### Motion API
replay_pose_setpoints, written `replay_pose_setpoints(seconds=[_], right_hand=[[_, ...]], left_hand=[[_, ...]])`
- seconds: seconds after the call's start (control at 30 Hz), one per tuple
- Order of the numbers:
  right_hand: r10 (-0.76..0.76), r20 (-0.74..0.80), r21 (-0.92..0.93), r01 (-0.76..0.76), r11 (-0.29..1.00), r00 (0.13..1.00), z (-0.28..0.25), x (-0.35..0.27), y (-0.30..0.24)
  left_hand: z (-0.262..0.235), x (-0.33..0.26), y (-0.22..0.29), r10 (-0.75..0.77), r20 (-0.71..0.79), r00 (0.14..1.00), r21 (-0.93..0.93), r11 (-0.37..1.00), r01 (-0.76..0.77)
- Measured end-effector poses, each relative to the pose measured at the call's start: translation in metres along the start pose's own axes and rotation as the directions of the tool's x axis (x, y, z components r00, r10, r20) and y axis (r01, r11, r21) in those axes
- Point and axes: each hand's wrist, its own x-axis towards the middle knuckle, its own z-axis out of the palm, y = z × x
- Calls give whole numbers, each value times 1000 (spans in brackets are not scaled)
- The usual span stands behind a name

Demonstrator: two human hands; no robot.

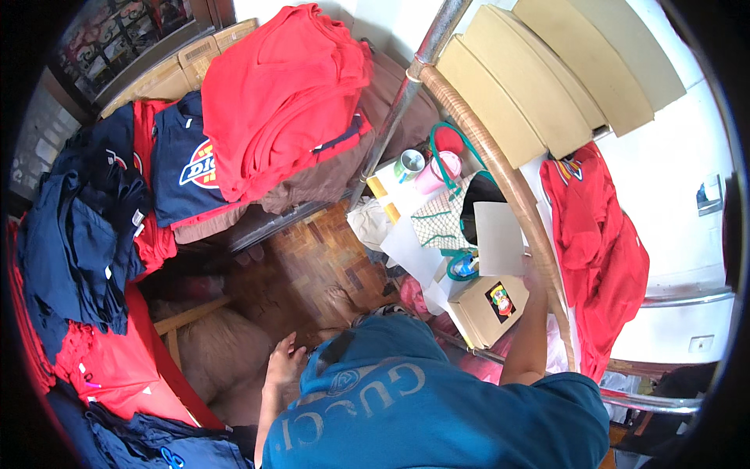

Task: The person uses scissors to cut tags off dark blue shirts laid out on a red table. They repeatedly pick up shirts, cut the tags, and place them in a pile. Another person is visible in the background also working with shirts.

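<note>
My right hand [534,273] grips the edge of a pale flat card [500,234], held up over the low shelf on my right. Just below it sits a small brown cardboard box [473,314] with a colourful cartoon picture on its side. Behind the card is a checked bag [437,223] with green handles and a dark inside. White sheets [410,250] lie beside the bag. My left hand [286,361] hovers over my lap side, holding nothing, its fingers loosely bent and apart.
Folded red shirts [289,102] are stacked at the back, with navy garments [82,227] heaped at left. Metal posts [398,102] and a curved wrapped rail [500,148] border the shelf. Cardboard boxes [539,78] and hanging red shirts [598,250] stand right; a printed cup [409,164] sits behind.
</note>
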Motion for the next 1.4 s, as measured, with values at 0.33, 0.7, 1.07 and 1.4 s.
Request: replay_pose_setpoints(seconds=[0.33,0.7,1.07,1.4], right_hand=[[-315,510,-3,367,930,801,126,-176,-50],[-399,693,652,759,-10,-601,417,-491,-112],[-369,200,979,200,38,-908,535,-662,-60],[-119,348,917,312,249,-930,705,-770,-82]], left_hand=[[-43,-4,101,319,139,938,-90,947,-309],[-69,-90,34,-41,-565,824,-824,-34,-566],[-158,-203,-75,-406,-810,423,-549,274,-790],[-276,-157,-137,-691,-720,-56,-626,683,-376]])
